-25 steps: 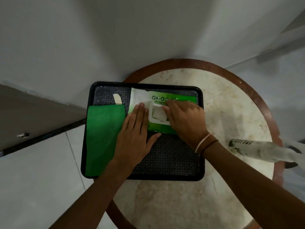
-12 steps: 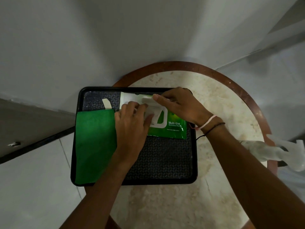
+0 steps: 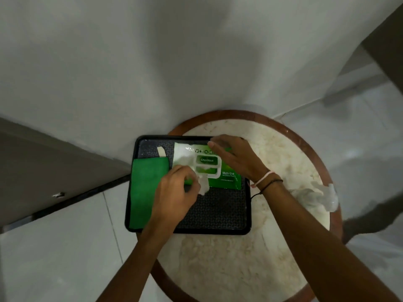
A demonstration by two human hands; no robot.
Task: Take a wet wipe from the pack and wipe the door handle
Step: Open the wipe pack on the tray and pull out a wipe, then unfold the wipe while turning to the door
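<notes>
A green and white wet wipe pack (image 3: pixel 226 175) lies at the back of a black tray (image 3: pixel 218 214), its white lid frame facing up. My left hand (image 3: pixel 176 192) pinches a crumpled white wipe (image 3: pixel 203 185) at the pack's front left corner. My right hand (image 3: pixel 233 158) rests flat across the pack's back right part, fingers pointing left, pressing it down. No door handle is in view.
A folded green cloth (image 3: pixel 146 190) fills the tray's left side. The tray sits on a round marble-topped table (image 3: pixel 272 247) with a brown wooden rim. A blurred white spray bottle (image 3: pixel 316 196) lies at the table's right edge. White walls meet in a corner behind the table.
My left hand has drawn back toward me from the pack's lid, and a white wipe now shows in its fingers. My right hand has slid onto the pack's back right part.
</notes>
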